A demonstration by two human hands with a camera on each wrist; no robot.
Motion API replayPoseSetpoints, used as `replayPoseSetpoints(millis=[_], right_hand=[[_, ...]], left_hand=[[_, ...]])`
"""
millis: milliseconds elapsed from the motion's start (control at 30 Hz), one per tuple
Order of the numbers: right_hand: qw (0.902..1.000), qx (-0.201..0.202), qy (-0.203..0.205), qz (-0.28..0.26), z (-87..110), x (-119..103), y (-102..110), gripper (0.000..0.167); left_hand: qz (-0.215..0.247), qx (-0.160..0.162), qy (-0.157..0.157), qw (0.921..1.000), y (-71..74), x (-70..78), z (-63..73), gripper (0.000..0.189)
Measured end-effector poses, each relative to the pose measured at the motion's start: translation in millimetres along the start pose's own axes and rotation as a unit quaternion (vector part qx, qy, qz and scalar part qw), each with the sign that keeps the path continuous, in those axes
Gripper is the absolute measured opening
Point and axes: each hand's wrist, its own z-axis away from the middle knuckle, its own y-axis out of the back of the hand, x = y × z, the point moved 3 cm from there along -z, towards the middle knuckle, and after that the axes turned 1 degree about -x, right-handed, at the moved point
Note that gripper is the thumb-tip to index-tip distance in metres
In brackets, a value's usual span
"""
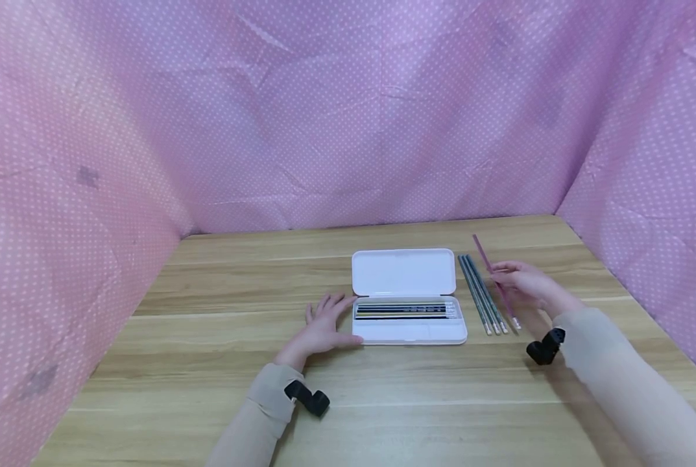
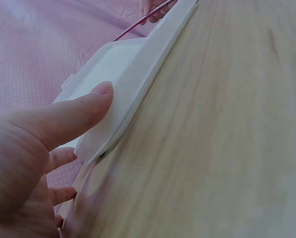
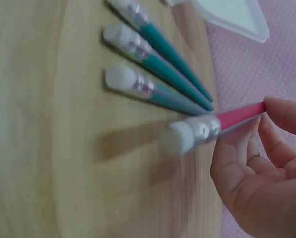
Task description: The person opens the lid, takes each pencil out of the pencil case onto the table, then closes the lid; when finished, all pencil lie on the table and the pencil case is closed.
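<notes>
A white pencil case (image 1: 383, 333) lies open on the table with its lid (image 1: 403, 272) folded back. Inside its rear part are several dark and yellowish pencils (image 1: 401, 311), side by side with white erasers to the right. My left hand (image 1: 324, 325) rests at the case's left end, fingers spread. In the left wrist view its thumb (image 2: 91, 109) lies against the case's front corner. To the right of the case, my right hand (image 1: 525, 283) pinches a red pencil (image 3: 240, 115) between thumb and fingers, its eraser end toward me and raised over the table.
Several green pencils (image 1: 479, 293) with white erasers lie in a row between the case and my right hand. The wooden table (image 1: 219, 337) ends at a pink dotted cloth (image 1: 348, 130) behind and at the sides.
</notes>
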Motion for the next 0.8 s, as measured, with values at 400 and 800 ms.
replayPoseSetpoints(millis=[400, 800], right_hand=[[0.9945, 0.030, -0.021, 0.099, -15.4, 10, 7, 0.048], [0.9777, 0.081, -0.031, 0.191, -23.8, 14, 6, 0.039]], left_hand=[[0.004, 0.006, -0.002, 1.0000, -2.4, -1.8, -0.4, 0.087], [0.007, 0.005, -0.005, 1.0000, -2.4, -2.3, -0.8, 0.087]])
